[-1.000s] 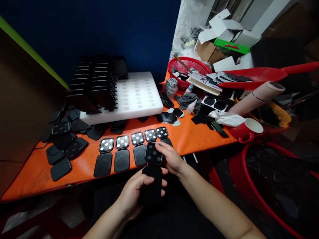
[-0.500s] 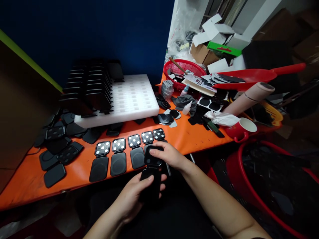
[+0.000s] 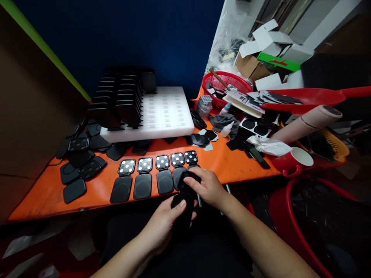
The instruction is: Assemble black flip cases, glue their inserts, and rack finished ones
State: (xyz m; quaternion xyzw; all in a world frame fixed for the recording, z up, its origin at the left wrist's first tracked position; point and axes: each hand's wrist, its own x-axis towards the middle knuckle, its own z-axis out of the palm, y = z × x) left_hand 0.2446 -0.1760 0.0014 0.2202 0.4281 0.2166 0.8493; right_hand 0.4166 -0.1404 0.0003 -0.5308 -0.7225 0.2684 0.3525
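Both my hands are on one black hinged folding pad (image 3: 185, 216), which resembles a folding wireless charger. My left hand (image 3: 162, 218) grips its lower panel, thumb on top and fingers wrapped around the far side. The upper panel is pinched by my right hand (image 3: 210, 187), with the thumb lying across its face. Just beyond, on the orange table (image 3: 98, 193), several similar pads lie unfolded in a row. Their upper panels (image 3: 126, 166) carry white dots, and their lower panels (image 3: 121, 189) are plain black. My right hand partly covers the row's right end.
Behind the row, a white foam tray (image 3: 174, 129) holds several upright black pads (image 3: 129, 106). Loose black pads (image 3: 74, 190) pile up at left. To the right are a small bottle (image 3: 227, 129), a grey cloth (image 3: 222, 121), a red mug (image 3: 285, 164), red baskets (image 3: 245, 79) and a tumbler (image 3: 307, 121).
The view has shifted, so the table appears further right. The pad's upper panel has tilted and its dotted face shows less clearly. Both hands keep their hold.
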